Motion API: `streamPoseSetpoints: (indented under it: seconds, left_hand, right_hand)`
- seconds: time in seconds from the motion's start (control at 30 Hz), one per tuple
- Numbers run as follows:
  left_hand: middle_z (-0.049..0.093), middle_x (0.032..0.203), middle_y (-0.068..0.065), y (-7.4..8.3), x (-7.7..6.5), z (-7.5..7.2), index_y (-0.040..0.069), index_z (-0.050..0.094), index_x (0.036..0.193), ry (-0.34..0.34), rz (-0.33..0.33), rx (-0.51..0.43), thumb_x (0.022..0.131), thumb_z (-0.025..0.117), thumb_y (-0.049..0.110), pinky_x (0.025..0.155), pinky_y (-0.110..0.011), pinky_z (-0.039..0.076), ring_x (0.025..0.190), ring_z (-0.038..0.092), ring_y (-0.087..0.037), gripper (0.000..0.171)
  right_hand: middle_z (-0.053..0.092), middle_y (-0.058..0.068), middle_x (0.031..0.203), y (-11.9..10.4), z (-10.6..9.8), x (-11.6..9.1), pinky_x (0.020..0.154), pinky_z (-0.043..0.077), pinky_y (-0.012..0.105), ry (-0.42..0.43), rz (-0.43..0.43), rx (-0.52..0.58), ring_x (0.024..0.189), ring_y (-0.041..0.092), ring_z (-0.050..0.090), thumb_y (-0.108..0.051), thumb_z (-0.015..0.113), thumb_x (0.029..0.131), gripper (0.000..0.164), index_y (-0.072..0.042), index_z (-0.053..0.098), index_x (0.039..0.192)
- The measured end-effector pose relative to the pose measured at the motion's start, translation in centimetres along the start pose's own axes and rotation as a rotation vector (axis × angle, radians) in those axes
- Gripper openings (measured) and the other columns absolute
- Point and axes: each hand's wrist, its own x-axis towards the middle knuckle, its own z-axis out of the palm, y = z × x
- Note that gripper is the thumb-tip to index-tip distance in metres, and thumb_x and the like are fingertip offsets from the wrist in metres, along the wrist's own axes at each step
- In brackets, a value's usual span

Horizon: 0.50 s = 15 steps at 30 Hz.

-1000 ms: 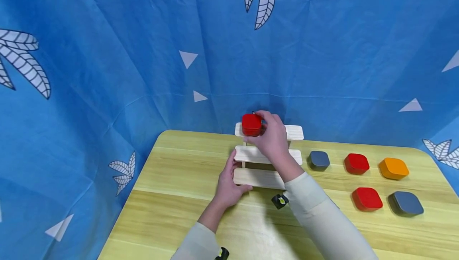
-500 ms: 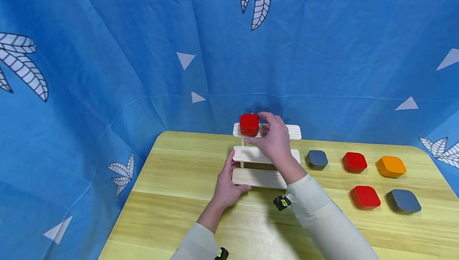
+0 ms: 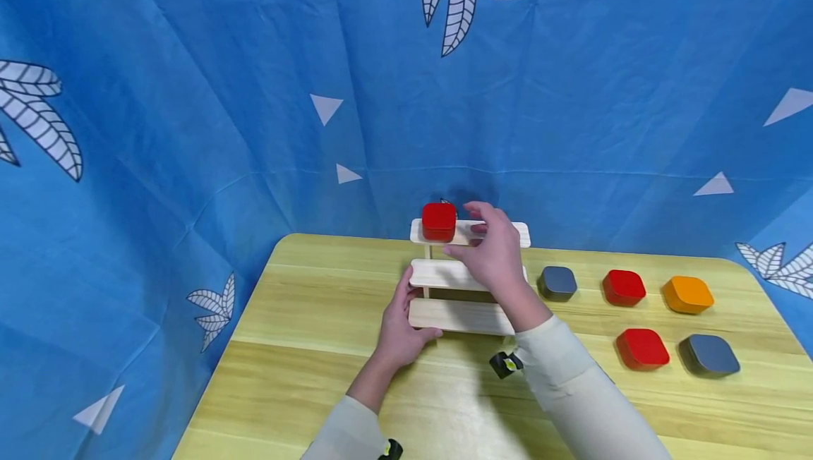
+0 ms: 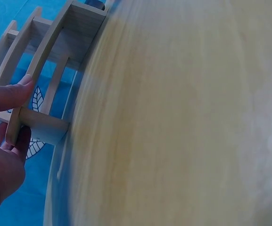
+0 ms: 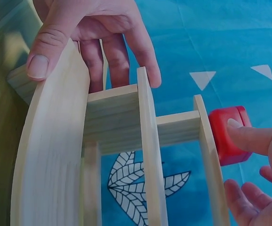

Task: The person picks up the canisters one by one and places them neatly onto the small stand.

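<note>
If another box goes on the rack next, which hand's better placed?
Right, likely: the right hand shows a gap to the red box in head view, and the five loose boxes are to its right. The left hand grips the rack.

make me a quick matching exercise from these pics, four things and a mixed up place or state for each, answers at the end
1. left hand
2. right hand
3. orange piece
4. wooden rack

A. on the table, right end of the back row
B. pale, three-tiered
C. holds one end of the wooden rack
D. beside the red piece on the top tier

Pairs: 1-C, 2-D, 3-A, 4-B
</note>
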Motion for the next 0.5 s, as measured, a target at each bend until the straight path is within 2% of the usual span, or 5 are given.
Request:
streamPoseSetpoints:
  seconds: [0.3, 0.5]
  left_hand:
    - [0.047, 0.143, -0.001, -0.2, 0.0, 0.0, 0.037, 0.015, 0.160, -0.004, -0.015, 0.010, 0.067, 0.086, -0.013, 0.107, -0.030, 0.039, 0.129, 0.047, -0.015, 0.127]
    - [0.048, 0.143, -0.001, -0.2, 0.0, 0.0, 0.033, 0.015, 0.161, -0.004, -0.018, 0.002, 0.066, 0.086, -0.014, 0.106, -0.032, 0.040, 0.130, 0.047, -0.017, 0.127]
  right_hand:
    - [0.057, 0.014, 0.123, 0.7, -0.5, -0.3, 0.079, 0.059, 0.042, 0.016, 0.012, 0.017, 0.099, 0.028, 0.065, -0.018, 0.094, 0.068, 0.073, -0.011, 0.059, 0.132]
    - [0.059, 0.012, 0.119, 1.0, -1.1, -0.6, 0.080, 0.059, 0.043, 0.015, 0.000, 0.008, 0.095, 0.028, 0.066, -0.020, 0.095, 0.068, 0.075, -0.010, 0.058, 0.133]
